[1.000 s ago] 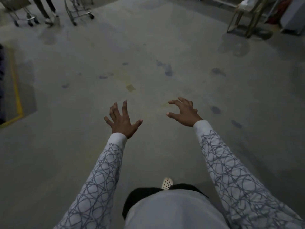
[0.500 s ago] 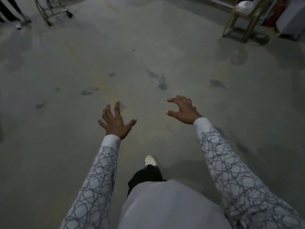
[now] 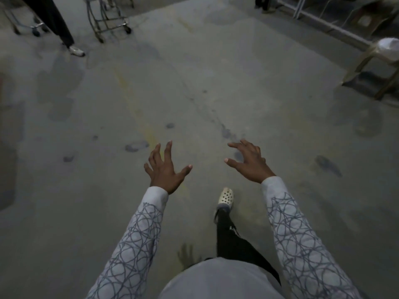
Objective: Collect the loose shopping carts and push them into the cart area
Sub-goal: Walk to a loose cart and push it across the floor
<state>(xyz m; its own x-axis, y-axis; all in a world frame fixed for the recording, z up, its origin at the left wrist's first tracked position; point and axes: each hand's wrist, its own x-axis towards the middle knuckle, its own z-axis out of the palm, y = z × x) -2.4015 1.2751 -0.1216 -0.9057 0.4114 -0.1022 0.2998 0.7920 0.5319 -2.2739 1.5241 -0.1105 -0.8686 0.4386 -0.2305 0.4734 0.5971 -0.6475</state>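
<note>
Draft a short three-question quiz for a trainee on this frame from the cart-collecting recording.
1. True or false: the left hand grips the shopping cart.
2. Where does that cart stand? A) at the top left, well ahead of both hands; B) between the two hands; C) at the lower right edge.
3. In a few words: what does the right hand hold?
Key: 1 false, both hands are spread in the air above the floor; 2 A; 3 nothing, its fingers are loosely curled and empty.
</note>
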